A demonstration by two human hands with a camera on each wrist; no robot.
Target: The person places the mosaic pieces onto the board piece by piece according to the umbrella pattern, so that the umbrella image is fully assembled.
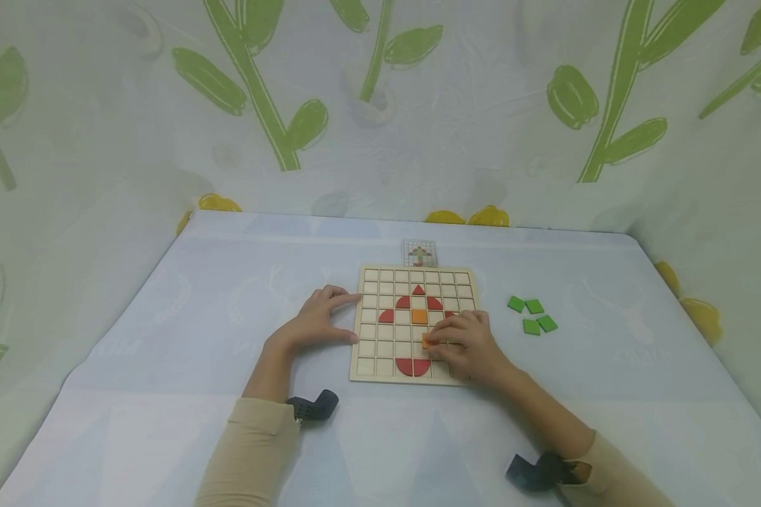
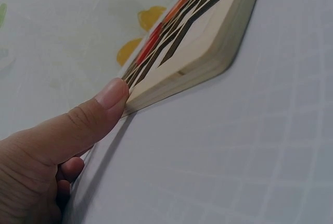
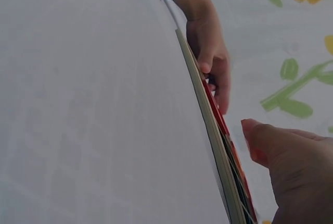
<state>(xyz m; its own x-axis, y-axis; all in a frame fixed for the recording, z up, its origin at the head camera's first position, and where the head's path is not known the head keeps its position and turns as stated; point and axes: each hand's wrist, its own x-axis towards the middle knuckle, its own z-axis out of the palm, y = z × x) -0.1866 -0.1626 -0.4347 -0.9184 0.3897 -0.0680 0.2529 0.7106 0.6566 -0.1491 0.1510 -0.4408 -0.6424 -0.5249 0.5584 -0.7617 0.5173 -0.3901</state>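
Note:
A square wooden grid board (image 1: 366,348) lies on the table with several red pieces and an orange square tile (image 1: 419,317) set in its cells. My left hand (image 1: 313,320) touches the board's left edge with a stretched thumb and finger, spread apart; the thumb (image 2: 112,96) meets the edge in the left wrist view. Over the lower middle of the grid, my right hand (image 1: 472,348) pinches a second orange square tile (image 1: 425,341), partly hidden by the fingers. The right hand also covers part of the board's right side.
Several green square tiles (image 1: 532,327) lie on the table right of the board. A small pattern card (image 1: 419,253) with a gridded figure sits just beyond the board's far edge. A patterned cloth wall (image 1: 469,105) rises behind the table (image 1: 260,246).

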